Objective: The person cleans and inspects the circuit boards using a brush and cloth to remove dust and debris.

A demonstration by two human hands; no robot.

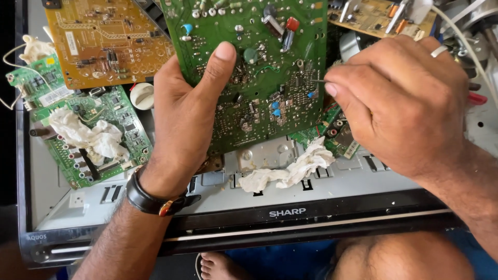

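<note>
Head view: the left hand (184, 122) grips the green board (249, 67), the right hand (402, 103) pinches a thin tool (318, 81) on it, so fixing looks half done.

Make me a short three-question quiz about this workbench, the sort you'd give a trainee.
1. True or false: the left hand holds the large green circuit board with its thumb pressed on the board's face.
2. What does the right hand pinch between its fingertips?
A. a thin metal tool
B. a paintbrush
C. a roll of tape
3. What lies on the grey metal panel just below the held board?

Key
1. True.
2. A: a thin metal tool, its tip at the board's right edge.
3. A crumpled white cloth.
</note>
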